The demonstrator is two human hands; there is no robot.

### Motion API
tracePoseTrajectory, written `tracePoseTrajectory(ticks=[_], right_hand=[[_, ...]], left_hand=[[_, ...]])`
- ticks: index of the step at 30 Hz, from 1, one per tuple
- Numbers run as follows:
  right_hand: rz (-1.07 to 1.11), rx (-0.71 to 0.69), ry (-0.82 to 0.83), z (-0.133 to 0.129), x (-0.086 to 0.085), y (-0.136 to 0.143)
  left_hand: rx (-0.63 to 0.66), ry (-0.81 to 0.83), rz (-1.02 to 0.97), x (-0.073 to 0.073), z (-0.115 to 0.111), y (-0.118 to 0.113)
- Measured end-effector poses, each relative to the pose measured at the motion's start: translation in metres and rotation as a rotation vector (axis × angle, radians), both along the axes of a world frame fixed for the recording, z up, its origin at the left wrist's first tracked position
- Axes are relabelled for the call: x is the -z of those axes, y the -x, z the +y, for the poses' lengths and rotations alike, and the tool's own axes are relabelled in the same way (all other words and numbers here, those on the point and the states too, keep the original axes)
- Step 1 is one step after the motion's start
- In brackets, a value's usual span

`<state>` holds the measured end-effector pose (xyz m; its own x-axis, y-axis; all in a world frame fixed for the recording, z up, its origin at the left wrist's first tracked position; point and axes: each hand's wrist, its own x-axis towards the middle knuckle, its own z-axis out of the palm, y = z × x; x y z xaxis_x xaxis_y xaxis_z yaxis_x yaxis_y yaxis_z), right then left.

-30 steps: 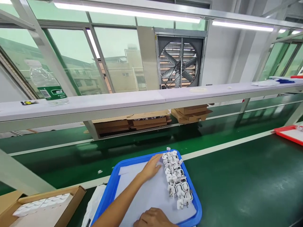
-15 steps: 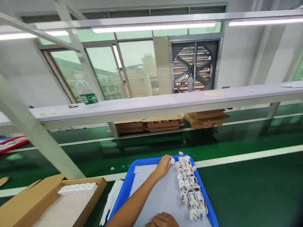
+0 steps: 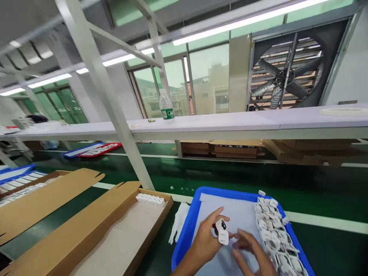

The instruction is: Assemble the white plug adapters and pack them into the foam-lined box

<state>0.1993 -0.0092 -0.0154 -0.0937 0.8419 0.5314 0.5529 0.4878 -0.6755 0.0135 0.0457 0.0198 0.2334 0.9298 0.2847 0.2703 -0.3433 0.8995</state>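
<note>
A plug adapter [image 3: 223,237] is gripped by the left hand [image 3: 205,240]; the right hand [image 3: 260,257] is held half-open, empty, near the tray's [image 3: 227,193] right edge.

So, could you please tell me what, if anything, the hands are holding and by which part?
The left hand holds a white piece, seemingly by its dark-marked end; I see nothing in the right hand.

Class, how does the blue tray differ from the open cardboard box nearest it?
The tray is blue; the box is brown. The tray's corners are rounded; the box's, square. White parts crowd the tray's right side; the box holds a short row of white pieces at its far end. Both have a pale lining.
</note>
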Motion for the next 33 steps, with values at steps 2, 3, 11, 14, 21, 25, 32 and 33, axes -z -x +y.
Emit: tracePoseTrajectory(ticks=[2, 3, 11, 14, 21, 25, 32, 33], right_hand=[[0.048, -0.096, 0.073, 0.001, -0.017, -0.009], [0.052, -0.163, 0.080, 0.003, -0.025, -0.012], [0.195, -0.277, 0.010, 0.017, -0.029, -0.014], [0.177, -0.246, 0.026, 0.016, -0.024, -0.021], [0.032, -0.291, 0.031, 0.011, -0.021, -0.028], [-0.092, -0.321, -0.084, 0.013, -0.020, -0.026], [-0.292, -0.308, -0.229, 0.013, -0.026, -0.025], [-0.264, -0.301, -0.220, 0.013, -0.027, -0.024]], left_hand=[[0.002, -0.039, 0.009, 0.005, -0.006, 0.002], [0.009, -0.069, 0.012, 0.007, -0.007, 0.002], [0.090, -0.004, -0.051, 0.013, -0.011, -0.001], [0.234, 0.123, -0.157, 0.019, -0.014, 0.000], [0.114, 0.147, -0.258, 0.027, -0.014, -0.002], [0.156, 0.127, -0.208, 0.028, -0.014, 0.001], [0.148, 0.135, -0.236, 0.028, -0.013, 0.002], [0.159, 0.154, -0.270, 0.026, -0.013, 0.002]])
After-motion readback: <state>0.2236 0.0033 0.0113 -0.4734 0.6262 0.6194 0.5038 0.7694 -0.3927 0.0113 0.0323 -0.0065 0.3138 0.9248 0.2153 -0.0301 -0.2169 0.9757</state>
